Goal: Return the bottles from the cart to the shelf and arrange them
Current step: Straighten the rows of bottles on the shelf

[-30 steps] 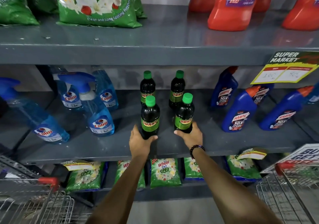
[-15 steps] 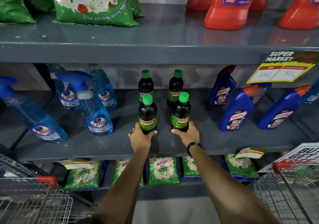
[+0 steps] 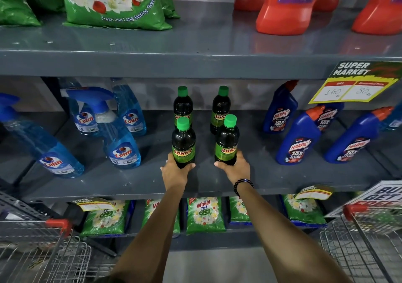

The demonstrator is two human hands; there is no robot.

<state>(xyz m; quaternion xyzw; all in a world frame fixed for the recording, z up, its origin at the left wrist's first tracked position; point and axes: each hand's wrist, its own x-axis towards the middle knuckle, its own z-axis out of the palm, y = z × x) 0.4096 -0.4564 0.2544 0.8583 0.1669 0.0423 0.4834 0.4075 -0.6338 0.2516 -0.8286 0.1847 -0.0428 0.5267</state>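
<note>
On the middle shelf (image 3: 217, 180), near its front edge, we hold two dark bottles with green caps, one in each hand. Our left hand (image 3: 174, 173) is curled around the bottom of the left front bottle (image 3: 183, 143), with the thumb on one side and the fingers on the other. Our right hand (image 3: 236, 169) is wrapped the same way around the bottom of the right front bottle (image 3: 226, 141). Both bottles stand up straight on the shelf, and each has a green label that says SUNNY. A dark bead bracelet (image 3: 242, 184) sits on our right wrist. Behind these two stand two more of the same kind, the left back bottle (image 3: 182, 106) and the right back bottle (image 3: 220, 108), closer to the back of the shelf. The four make two short rows, with a gap down the middle. Toward the left end of the shelf are blue spray bottles (image 3: 121, 143) that say Colin. Toward the right end are dark blue bottles with orange tops (image 3: 300, 139) that say Harpic. A yellow price sign (image 3: 356, 86) hangs from the front edge of the top shelf, at its right end. Up on that top shelf are green bags (image 3: 113, 4) at the left and red bottles (image 3: 287, 6) at the right. Below our arms, the bottom shelf has small green packs (image 3: 204, 215) that say Wheel. Two wire carts show at the bottom corners, the left cart (image 3: 43, 254) and the right cart (image 3: 365, 239).
</note>
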